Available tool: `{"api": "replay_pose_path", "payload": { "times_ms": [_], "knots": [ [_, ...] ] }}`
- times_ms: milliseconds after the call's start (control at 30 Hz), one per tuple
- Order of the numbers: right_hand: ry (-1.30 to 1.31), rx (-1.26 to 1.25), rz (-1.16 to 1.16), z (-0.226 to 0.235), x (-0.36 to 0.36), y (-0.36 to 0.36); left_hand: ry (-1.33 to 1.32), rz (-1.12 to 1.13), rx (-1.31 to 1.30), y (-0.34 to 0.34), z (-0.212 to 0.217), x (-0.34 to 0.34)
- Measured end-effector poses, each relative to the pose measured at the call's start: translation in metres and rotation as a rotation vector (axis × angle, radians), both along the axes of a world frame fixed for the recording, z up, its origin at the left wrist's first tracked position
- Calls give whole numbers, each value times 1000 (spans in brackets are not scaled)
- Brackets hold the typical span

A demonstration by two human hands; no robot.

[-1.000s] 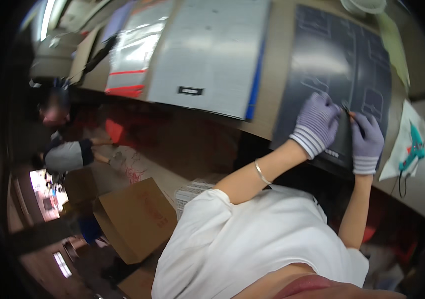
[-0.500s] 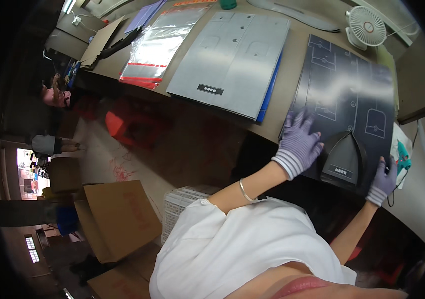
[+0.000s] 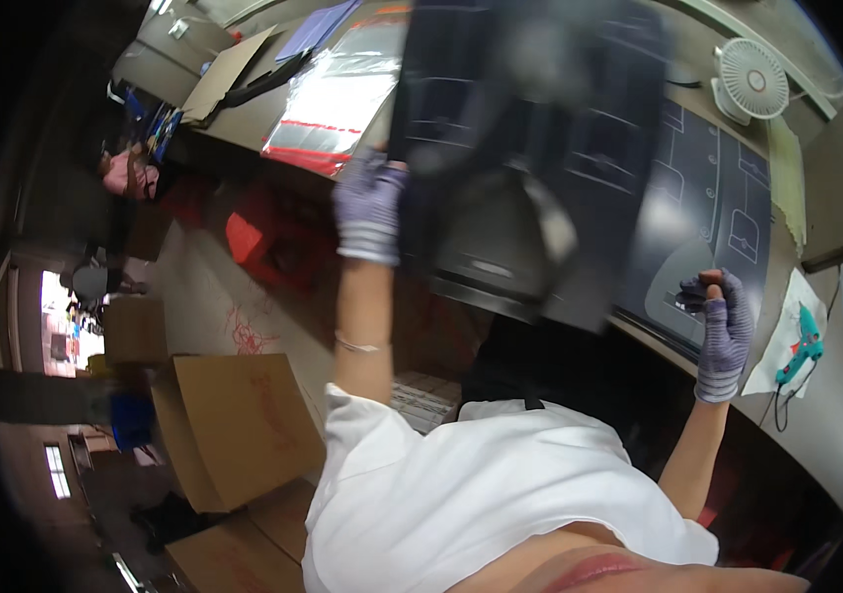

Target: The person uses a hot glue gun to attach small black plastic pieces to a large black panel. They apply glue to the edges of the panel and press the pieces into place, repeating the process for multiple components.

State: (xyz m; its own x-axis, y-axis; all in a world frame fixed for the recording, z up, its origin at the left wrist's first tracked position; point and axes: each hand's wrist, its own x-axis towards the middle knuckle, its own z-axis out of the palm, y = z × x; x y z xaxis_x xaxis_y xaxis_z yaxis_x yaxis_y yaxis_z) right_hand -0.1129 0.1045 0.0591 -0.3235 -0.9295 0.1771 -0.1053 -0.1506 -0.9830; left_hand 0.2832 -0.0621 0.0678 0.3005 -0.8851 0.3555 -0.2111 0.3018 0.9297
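Note:
My left hand (image 3: 370, 210), in a purple glove with bare fingertips, grips the left edge of a large dark panel (image 3: 599, 227) printed with pale outlines. The panel is raised over the table and blurred by motion. On its lower part sits a dark pointed piece (image 3: 486, 237) shaped like an iron's sole. To the right, my gloved right hand (image 3: 723, 336) has its fingers loosely curled and slightly apart, with nothing seen in them. It hovers over the near right part of another dark printed panel (image 3: 698, 222) lying on the table, which has a grey pointed shape on it.
Clear plastic bags with red strips (image 3: 318, 124) lie at the table's left. A white fan (image 3: 750, 79) stands at the back right. A teal glue gun (image 3: 805, 346) rests on white paper by my right hand. Below left are cardboard boxes (image 3: 244, 425) and a red stool (image 3: 278, 237).
My left hand has lifted the dark panel with its pointed piece off the table and carried it left, uncovering another panel. My right hand has come off the panel's edge and moved slightly left.

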Motion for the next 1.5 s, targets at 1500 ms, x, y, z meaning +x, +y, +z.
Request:
{"api": "replay_pose_path", "payload": {
  "times_ms": [1500],
  "knots": [
    [826, 91, -624, -88, -98, 74, -859, -875, -39, -118, 16, -198]
  ]
}}
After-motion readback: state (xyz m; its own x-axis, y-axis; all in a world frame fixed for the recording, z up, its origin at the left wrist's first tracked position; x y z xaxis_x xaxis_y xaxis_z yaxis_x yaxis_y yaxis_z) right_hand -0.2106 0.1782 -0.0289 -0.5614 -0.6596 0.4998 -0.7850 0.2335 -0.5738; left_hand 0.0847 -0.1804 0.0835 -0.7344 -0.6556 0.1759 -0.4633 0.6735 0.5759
